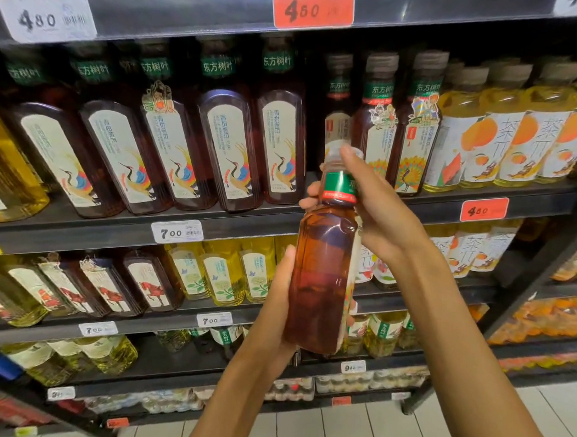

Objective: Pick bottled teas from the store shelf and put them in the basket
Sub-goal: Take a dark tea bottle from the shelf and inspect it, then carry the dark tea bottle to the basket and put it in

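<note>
- While you stand facing dark store shelving (247, 223) over pale floor tiles (469, 420), rows of bottled tea fill every tier from nine o'clock round to three.
- Your nearest shelf, at twelve o'clock, carries dark tea bottles (231, 144) whose green neck bands read 东方树叶; their cream labels show a crane.
- At two o'clock stand yellow tea bottles (512, 141) with orange fruit printed on them.
- Price tags read 4.80 on a red card (312, 8) at twelve o'clock, and 7.00 on a white tag (177, 231) below the cranes.
- Your left hand (274, 316) grips the lower body of an amber tea bottle (324, 268), held nearly upright at centre.
- Your right hand (375, 215) wraps its green-banded neck, one fingertip up on the cap.
</note>
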The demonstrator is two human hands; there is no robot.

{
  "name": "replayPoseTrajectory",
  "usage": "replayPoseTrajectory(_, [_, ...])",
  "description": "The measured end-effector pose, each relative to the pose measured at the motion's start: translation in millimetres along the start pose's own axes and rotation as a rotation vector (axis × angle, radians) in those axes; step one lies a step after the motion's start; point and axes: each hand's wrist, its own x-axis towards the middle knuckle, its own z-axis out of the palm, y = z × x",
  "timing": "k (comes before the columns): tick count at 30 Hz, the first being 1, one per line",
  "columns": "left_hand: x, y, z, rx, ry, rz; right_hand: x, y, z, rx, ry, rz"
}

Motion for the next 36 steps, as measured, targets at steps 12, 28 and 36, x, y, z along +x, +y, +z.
replayPoseTrajectory(12, [-12,-2,8,-0.164,-0.254,-0.149,-3,21,4,0.400,-0.180,0.027])
replayPoseTrajectory(28, [8,-31,-36,-0.003,0.123,-0.133,-75,65,-41,0.527,0.216,-0.221])
replayPoseTrajectory(36, [33,-66,-38,0.110,-0.026,-0.493,-159,104,-28,0.432,0.634,-0.428])
